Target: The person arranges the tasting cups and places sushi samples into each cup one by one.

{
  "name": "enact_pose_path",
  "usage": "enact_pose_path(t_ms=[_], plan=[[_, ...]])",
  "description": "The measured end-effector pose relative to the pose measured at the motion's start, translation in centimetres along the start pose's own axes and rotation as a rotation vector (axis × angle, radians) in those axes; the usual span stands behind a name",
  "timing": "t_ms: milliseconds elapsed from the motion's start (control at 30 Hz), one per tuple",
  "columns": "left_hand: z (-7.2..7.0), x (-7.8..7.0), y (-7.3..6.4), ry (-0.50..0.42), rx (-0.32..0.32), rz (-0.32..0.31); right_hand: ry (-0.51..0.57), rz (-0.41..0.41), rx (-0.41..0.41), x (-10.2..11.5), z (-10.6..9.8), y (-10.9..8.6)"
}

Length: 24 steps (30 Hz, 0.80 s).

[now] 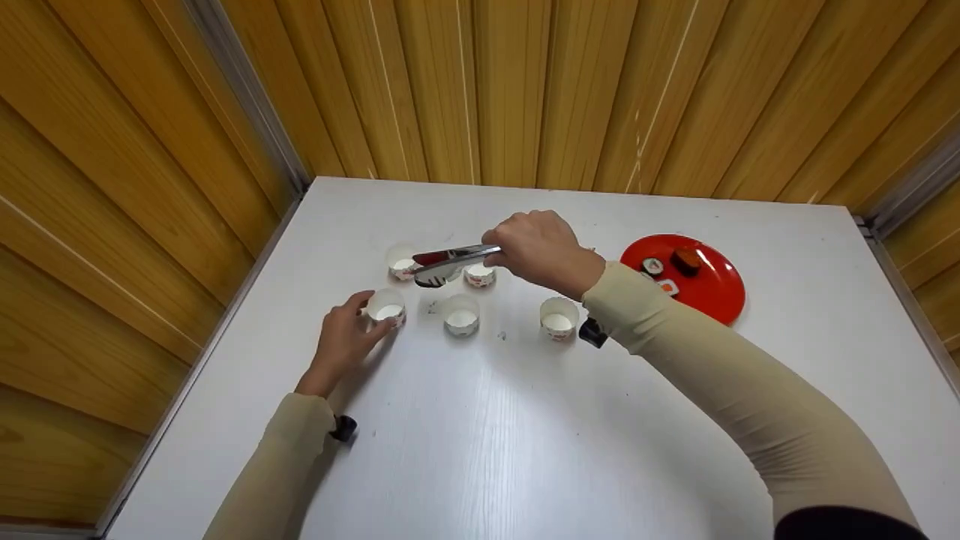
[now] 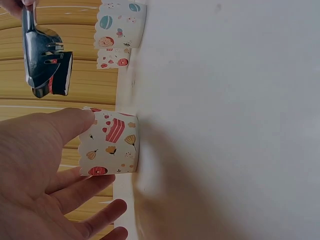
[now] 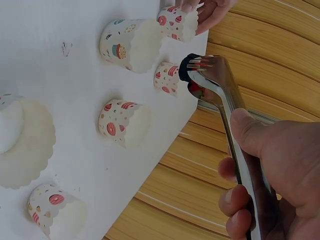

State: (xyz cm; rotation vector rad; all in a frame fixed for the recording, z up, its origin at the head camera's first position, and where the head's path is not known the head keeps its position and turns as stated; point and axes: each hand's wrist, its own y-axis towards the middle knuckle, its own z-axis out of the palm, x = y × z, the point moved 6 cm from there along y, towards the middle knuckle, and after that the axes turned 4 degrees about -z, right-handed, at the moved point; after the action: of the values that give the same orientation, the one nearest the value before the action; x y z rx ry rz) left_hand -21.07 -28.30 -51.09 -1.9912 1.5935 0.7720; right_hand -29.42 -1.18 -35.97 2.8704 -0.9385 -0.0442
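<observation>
My left hand (image 1: 345, 341) holds a white paper baking cup (image 2: 111, 142) with cake and flower prints, thumb on one side and fingers on the other; it stands on the table. My right hand (image 1: 540, 251) grips metal tongs (image 3: 230, 120) and holds them over the cups. Between the tongs' heads is a small piece of sushi (image 2: 62, 73) with a black wrap, partly hidden by the metal. Below the tongs are two far cups, one cup (image 1: 403, 262) at the left and another cup (image 1: 480, 274) beside it.
A red plate (image 1: 720, 289) at the right bears several sushi pieces (image 1: 685, 261), partly behind my right sleeve. A cup (image 1: 461, 315) stands mid-table and another cup (image 1: 559, 319) near my right forearm. One more cup (image 3: 57, 212) shows in the right wrist view. Wooden panels (image 1: 510, 90) back the table.
</observation>
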Motion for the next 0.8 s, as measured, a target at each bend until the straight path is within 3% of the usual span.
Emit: enact_pose_path(t_ms=[100, 467, 800], plan=[[0.0, -0.2, 0.0, -0.002, -0.012, 0.019, -0.012, -0.014, -0.012, 0.7, 0.2, 0.6], [0.2, -0.2, -0.1, -0.044, 0.009, -0.002, 0.001, -0.048, 0.014, 3.4, 1.5, 2.5], [0.0, -0.2, -0.2, -0.051, 0.003, 0.037, 0.003, -0.072, 0.039, 4.9, 2.4, 3.4]])
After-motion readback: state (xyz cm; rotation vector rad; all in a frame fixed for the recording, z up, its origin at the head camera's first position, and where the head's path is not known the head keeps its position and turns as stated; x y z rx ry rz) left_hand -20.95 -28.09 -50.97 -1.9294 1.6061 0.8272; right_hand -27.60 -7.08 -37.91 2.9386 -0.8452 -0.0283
